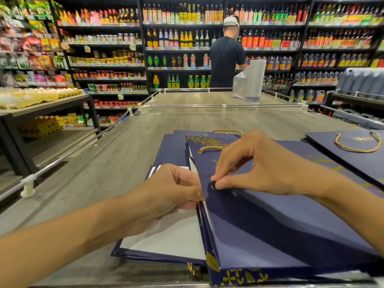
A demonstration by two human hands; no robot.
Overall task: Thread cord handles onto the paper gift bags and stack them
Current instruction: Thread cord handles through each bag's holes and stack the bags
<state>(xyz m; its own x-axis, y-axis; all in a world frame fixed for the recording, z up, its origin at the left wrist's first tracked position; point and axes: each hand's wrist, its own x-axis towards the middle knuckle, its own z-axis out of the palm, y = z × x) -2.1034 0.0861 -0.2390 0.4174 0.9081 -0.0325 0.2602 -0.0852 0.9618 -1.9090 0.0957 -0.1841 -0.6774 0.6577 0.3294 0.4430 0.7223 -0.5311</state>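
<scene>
A navy paper gift bag [270, 225] printed with gold leaves lies flat and slightly lifted on a grey wood-grain table [124, 154], running from the near edge away toward the middle, directly under both hands. The left hand [172, 190] is at the bag's left edge, about midway along it, with its fingers curled round that edge and gripping it. The right hand [259, 163] arches over the bag from the right, thumb and forefinger closed in a tight pinch on the bag at a small metal eyelet [213, 186] near that same edge, just beside the left hand's knuckles. Whether a cord end sits between the fingertips cannot be told. A gold twisted cord [209, 149] lies across the bag's far end, beyond the right hand. Beneath and to the left of the held bag is a stack of flat navy bags [172, 238], the top one showing a white face under the left wrist. Well apart on the right lies a second navy bag with a looped gold handle [357, 142]. Beyond the table a person in a dark shirt [226, 59] faces dark shelves of bottles [176, 38], beside an upright roll of clear plastic bags [252, 80].
</scene>
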